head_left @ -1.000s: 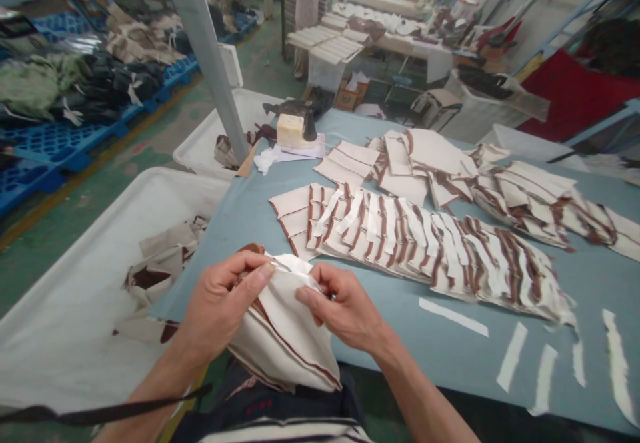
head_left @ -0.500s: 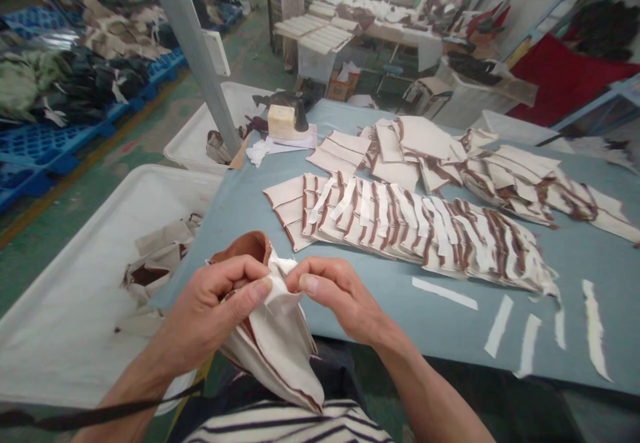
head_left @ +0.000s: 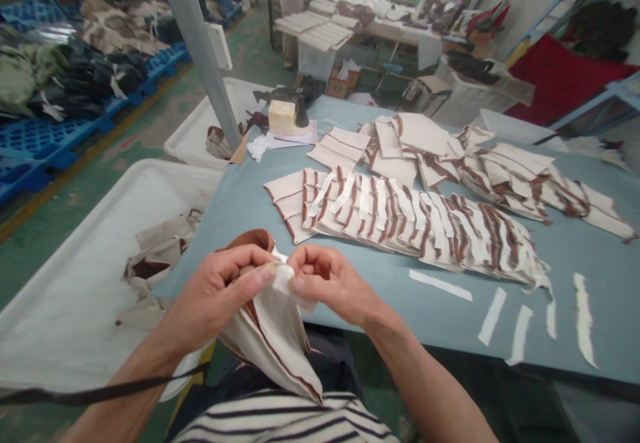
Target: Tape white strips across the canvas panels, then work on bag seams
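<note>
My left hand [head_left: 220,289] grips a small stack of cream fabric pieces with brown edging [head_left: 273,343] above my lap, at the near edge of the blue table [head_left: 250,196]. My right hand [head_left: 330,281] pinches a white strip [head_left: 284,277] at the top of that stack, thumb against fingers. Both hands are closed and touch each other over the stack. On the table beyond lies a long overlapping row of the same pieces [head_left: 415,226], each with a white strip on it.
Loose white strips [head_left: 520,329] lie on the table at the right. More cream pieces [head_left: 500,169] are piled further back. White bins [head_left: 75,283] with fabric scraps stand at the left, beside a grey post [head_left: 200,49]. A cream block [head_left: 283,116] sits at the table's far corner.
The stack has risen and folded tighter in my left hand. My right hand has closed in from the stack's side to pinch the white strip at its top.
</note>
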### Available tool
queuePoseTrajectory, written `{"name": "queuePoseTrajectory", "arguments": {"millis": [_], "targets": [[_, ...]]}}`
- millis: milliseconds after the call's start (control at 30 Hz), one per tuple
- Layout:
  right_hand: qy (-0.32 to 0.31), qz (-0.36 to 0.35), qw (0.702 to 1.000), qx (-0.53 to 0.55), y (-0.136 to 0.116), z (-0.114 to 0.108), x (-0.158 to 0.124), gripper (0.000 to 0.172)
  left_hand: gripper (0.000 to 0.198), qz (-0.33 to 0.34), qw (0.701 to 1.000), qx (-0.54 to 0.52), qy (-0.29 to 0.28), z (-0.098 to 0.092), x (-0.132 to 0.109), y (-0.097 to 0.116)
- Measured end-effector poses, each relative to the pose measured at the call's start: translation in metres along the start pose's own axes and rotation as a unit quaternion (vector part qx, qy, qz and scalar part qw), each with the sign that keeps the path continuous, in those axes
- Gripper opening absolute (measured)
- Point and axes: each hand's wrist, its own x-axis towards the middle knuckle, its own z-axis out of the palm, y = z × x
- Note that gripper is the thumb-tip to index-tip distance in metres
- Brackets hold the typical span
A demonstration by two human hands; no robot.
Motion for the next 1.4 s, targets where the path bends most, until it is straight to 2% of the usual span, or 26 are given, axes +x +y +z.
{"name": "queuePoseTrajectory", "arguments": {"millis": [100, 200, 267, 400, 700, 833, 933, 1067, 1267, 1400], "targets": [[0.058, -0.056, 0.997, 0.013, 0.002, 0.000, 0.001, 0.039, 0.047, -0.021, 0.999, -0.020, 0.013, 0.003, 0.002, -0.001], [0.133, -0.113, 0.984, 0.017, 0.006, 0.002, 0.004, 0.033, 0.043, -0.032, 0.999, 0.007, 0.019, 0.011, 0.005, 0.004], [0.161, -0.135, 0.977, 0.019, 0.009, 0.005, 0.006, 0.033, 0.041, -0.028, 0.999, 0.019, 0.031, 0.018, 0.007, 0.009], [0.180, -0.154, 0.971, 0.030, 0.015, 0.011, 0.008, 0.030, 0.037, -0.003, 0.999, 0.016, 0.033, 0.027, 0.014, 0.013], [0.224, -0.164, 0.961, -0.012, 0.018, 0.013, 0.008, 0.024, 0.035, 0.047, 0.998, 0.035, 0.022, 0.029, 0.020, 0.010], [0.212, -0.147, 0.966, -0.021, 0.020, 0.010, 0.009, 0.026, 0.034, 0.060, 0.997, 0.030, 0.031, 0.029, 0.023, 0.006], [0.175, -0.114, 0.978, -0.008, 0.021, 0.003, 0.011, 0.035, 0.036, 0.052, 0.998, 0.029, 0.016, 0.025, 0.024, -0.001], [0.119, -0.061, 0.991, 0.022, 0.020, -0.008, 0.011, 0.048, 0.039, 0.025, 0.999, 0.006, -0.036, 0.016, 0.024, -0.005], [0.069, -0.030, 0.993, 0.090, 0.018, -0.010, 0.013, 0.054, 0.039, -0.006, 0.989, -0.054, -0.135, 0.009, 0.025, -0.001], [0.083, -0.030, 0.990, 0.107, 0.015, -0.005, 0.016, 0.057, 0.036, 0.018, 0.992, -0.035, -0.119, 0.007, 0.028, 0.000]]}}
